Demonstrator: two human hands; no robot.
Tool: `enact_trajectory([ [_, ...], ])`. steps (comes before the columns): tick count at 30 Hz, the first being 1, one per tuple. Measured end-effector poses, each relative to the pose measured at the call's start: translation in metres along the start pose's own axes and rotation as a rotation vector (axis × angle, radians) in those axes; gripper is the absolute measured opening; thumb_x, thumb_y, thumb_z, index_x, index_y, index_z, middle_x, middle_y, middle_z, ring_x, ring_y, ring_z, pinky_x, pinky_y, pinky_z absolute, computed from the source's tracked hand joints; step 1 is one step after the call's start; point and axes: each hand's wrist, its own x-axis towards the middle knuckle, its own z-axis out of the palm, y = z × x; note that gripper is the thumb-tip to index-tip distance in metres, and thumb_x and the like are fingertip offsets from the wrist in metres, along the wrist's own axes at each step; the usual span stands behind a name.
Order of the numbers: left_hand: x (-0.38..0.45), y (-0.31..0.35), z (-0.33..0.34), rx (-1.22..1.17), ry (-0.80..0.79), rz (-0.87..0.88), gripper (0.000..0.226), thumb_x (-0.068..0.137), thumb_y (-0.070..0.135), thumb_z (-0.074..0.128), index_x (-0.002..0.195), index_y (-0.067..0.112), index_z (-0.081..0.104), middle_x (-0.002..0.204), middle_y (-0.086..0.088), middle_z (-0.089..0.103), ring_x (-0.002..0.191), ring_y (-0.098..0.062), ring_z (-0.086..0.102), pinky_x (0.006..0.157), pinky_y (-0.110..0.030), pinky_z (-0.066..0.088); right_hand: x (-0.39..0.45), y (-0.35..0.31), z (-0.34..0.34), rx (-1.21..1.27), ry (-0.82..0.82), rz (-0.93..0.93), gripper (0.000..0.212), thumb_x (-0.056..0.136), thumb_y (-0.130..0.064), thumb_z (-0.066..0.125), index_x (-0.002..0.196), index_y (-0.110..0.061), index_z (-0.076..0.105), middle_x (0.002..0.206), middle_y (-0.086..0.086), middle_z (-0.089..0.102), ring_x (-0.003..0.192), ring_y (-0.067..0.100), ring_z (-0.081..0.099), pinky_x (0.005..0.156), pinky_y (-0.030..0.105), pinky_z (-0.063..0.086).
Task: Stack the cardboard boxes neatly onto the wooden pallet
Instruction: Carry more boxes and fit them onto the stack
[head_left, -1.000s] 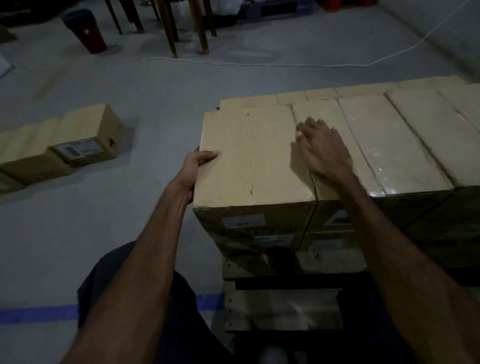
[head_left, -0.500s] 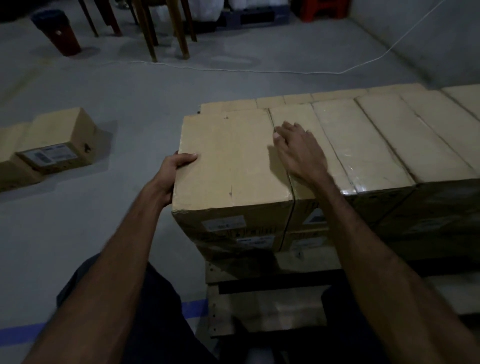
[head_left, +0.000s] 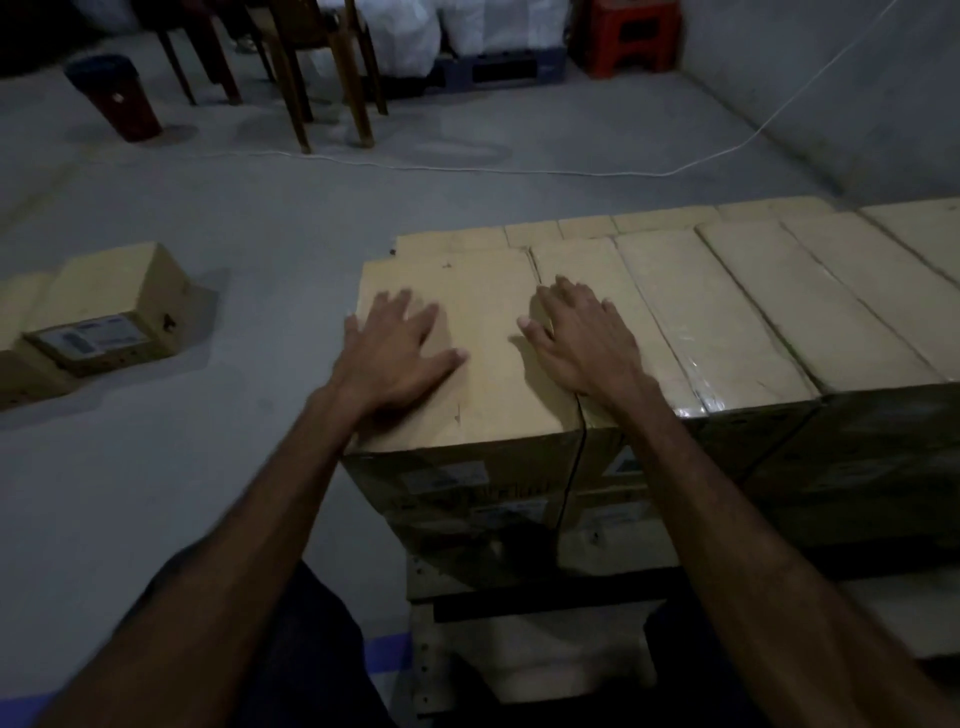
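Several tan cardboard boxes stand in a tight row, stacked on a wooden pallet (head_left: 524, 654). The leftmost top box (head_left: 483, 317) sits at the stack's near left corner. My left hand (head_left: 397, 348) lies flat on its top with fingers spread. My right hand (head_left: 582, 338) rests flat over the seam between that box and the neighbouring box (head_left: 649, 332), thumb on the left box. Neither hand grips anything. More loose boxes (head_left: 111, 306) lie on the floor to the left.
Grey concrete floor surrounds the pallet. A white cable (head_left: 467, 167) runs across the floor behind the stack. Chair legs (head_left: 322, 88), a dark red bin (head_left: 122, 101), a red stool (head_left: 631, 36) and white sacks stand at the back. Blue tape (head_left: 382, 652) marks the near floor.
My left hand left the box's left side edge and now lies flat on its top. The right hand stays on the seam. The view tilted upward.
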Motion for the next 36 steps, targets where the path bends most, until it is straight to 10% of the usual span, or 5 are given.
enact_trajectory([
  [16,-0.001,0.01,0.019,0.015,0.052,-0.029,0.092,0.089,0.089,0.016,0.165,0.038,0.011,0.175,0.003,0.003,0.161,-0.022,-0.003,0.126,-0.06,-0.003,-0.002,-0.006,0.007,-0.025,-0.002,0.061,0.074,0.101,-0.062,0.018,0.161,-0.019,0.03,0.171,0.008,0.02,0.158,0.03,0.016,0.128,0.052,0.015],
  [22,0.006,0.012,-0.009,-0.028,-0.23,-0.043,0.095,0.089,0.088,0.029,0.166,0.038,0.003,0.174,0.0,-0.005,0.16,-0.027,-0.008,0.126,-0.061,-0.004,-0.002,-0.012,-0.015,0.049,-0.21,0.112,0.069,0.106,-0.056,0.034,0.163,-0.018,0.023,0.173,0.009,0.012,0.159,0.032,0.009,0.128,0.054,0.012],
  [36,-0.157,0.05,-0.292,-0.681,-0.251,-0.386,0.079,0.101,0.042,0.065,0.164,0.017,0.026,0.169,-0.007,0.027,0.155,-0.02,0.025,0.125,-0.03,0.018,-0.065,-0.162,-0.306,0.565,-0.423,0.447,0.07,0.107,-0.049,0.047,0.165,-0.018,0.021,0.17,0.005,0.026,0.153,0.025,0.03,0.121,0.042,0.028],
])
